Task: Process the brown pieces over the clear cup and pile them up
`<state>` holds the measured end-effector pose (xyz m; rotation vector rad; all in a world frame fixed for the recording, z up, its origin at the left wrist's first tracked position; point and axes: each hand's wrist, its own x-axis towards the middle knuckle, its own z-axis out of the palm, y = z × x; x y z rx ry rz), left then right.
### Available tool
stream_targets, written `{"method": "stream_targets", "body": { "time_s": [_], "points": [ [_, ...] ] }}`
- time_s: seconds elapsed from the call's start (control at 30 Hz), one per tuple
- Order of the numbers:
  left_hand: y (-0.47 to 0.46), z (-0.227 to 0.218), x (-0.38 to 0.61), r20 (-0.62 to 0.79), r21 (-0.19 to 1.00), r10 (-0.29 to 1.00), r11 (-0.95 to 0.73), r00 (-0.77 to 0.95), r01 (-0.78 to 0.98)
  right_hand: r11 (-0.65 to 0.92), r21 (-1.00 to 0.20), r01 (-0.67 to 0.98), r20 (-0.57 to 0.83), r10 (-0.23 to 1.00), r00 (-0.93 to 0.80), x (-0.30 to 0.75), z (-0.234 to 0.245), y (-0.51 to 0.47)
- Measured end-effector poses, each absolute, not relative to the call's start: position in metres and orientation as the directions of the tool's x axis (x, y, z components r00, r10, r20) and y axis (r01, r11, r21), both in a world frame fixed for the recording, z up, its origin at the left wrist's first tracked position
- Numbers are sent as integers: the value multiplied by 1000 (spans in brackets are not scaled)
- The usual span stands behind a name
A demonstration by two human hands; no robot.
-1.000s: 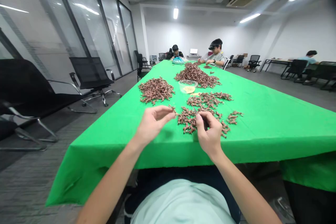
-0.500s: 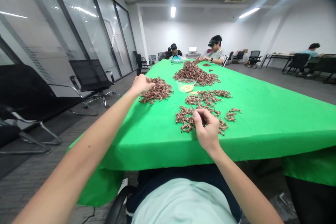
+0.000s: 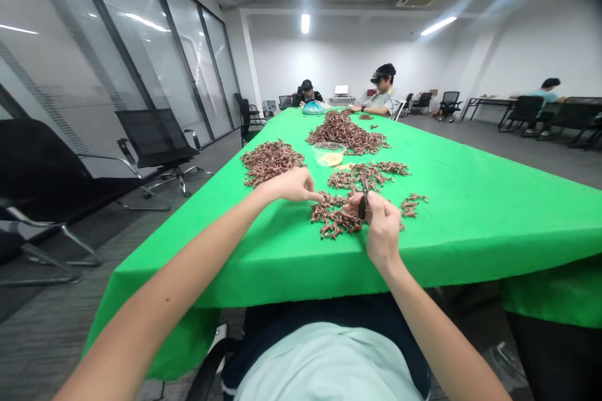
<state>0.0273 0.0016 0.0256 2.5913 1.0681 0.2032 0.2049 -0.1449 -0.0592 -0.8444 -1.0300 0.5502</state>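
A heap of small, twisted brown pieces [image 3: 335, 216] lies on the green cloth-covered table [image 3: 470, 232], right in front of me. My left hand [image 3: 289, 185] reaches across it, fingertips at the heap's top edge; I cannot tell if they pinch a piece. My right hand [image 3: 382, 225] sits just beyond the heap's right side, shut on a small dark tool [image 3: 364, 199] that points upward. Similar brown heaps lie at the left [image 3: 270, 161], centre [image 3: 367, 174] and far end [image 3: 343, 133], with a small patch [image 3: 411, 205] to the right.
A clear plastic bowl [image 3: 328, 153] with yellowish contents stands among the heaps. Farther along the table sit a blue bag [image 3: 313, 108] and co-workers [image 3: 383, 97]. Black mesh chairs [image 3: 155, 138] stand left by the glass wall.
My left hand has moved back from the left heap to the near heap. My right hand has turned the tool more upright, and the view has tilted slightly.
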Motion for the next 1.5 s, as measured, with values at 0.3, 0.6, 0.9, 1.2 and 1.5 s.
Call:
{"method": "stream_targets", "body": {
  "time_s": [0.3, 0.6, 0.9, 1.2, 1.5],
  "points": [
    [-18, 18, 31, -76, 427, 751, -570, 656, 702, 609, -789, 85, 578, 689, 438, 226, -57, -143],
    [-7, 16, 15, -23, 763, 635, -488, 772, 424, 574, -809, -126, 506, 789, 349, 221, -54, -146],
    [-11, 30, 9, 227, 915, 743, -383, 629, 123, 537, -841, -67, 505, 824, 256, 221, -56, -144],
    [-22, 25, 16, 272, 953, 695, -289, 666, -88, 588, -758, 281, 644, 743, 181, 215, -59, -149],
    [-27, 20, 18, 287, 948, 630, -297, 721, -117, 513, -533, 673, 795, 576, 191, 208, -56, -155]
  ]
}}
